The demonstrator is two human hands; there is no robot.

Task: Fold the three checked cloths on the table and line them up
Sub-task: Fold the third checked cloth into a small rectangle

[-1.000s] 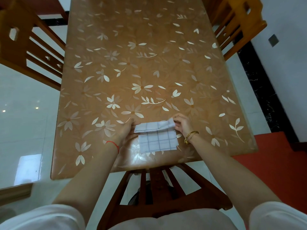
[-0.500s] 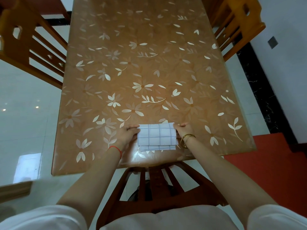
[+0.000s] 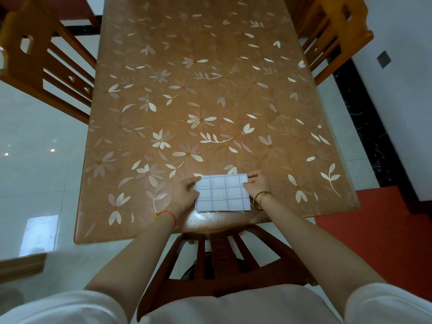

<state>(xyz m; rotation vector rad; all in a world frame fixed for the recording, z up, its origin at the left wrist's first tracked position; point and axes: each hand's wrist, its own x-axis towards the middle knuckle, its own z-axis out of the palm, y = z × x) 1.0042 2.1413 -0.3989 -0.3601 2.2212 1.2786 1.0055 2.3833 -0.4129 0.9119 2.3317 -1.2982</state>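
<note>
- One checked cloth point(image 3: 222, 192) is seen, white with a thin blue grid, folded to a small rectangle.
- It is laid flat on the bench point(image 3: 210, 90), close to the near edge and about midway along it. A lower layer is seen to stick out slightly along the cloth's near and right sides.
- Left hand point(image 3: 184, 195): placed at the cloth's left edge, with the grip closed on the cloth. The thumb point(image 3: 196, 180) is stretched to the far-left corner and the other fingers are curled against the left edge. A red cord point(image 3: 167, 215) is worn on this wrist.
- Right hand point(image 3: 257, 184): placed at the cloth's right edge, with the grip likewise closed on the cloth. The forefinger point(image 3: 252, 175) is reached to the far-right corner and the thumb is set on the top layer just below it. Whether any fingers are tucked under the fold cannot be told. Gold bangles point(image 3: 263, 195) are worn on this wrist.
- The bench is covered by an orange-brown sheet printed with pale flowers and leaves.
- A wooden chair point(image 3: 46, 66) is stood at the left side and another point(image 3: 339, 31) at the far right.
- A darker chair point(image 3: 222, 265) is pushed in at the near edge, its back seen between the forearms.
- Pale glossy floor tiles point(image 3: 35, 160) are noted on the left, and a red floor area point(image 3: 374, 230) on the right.
</note>
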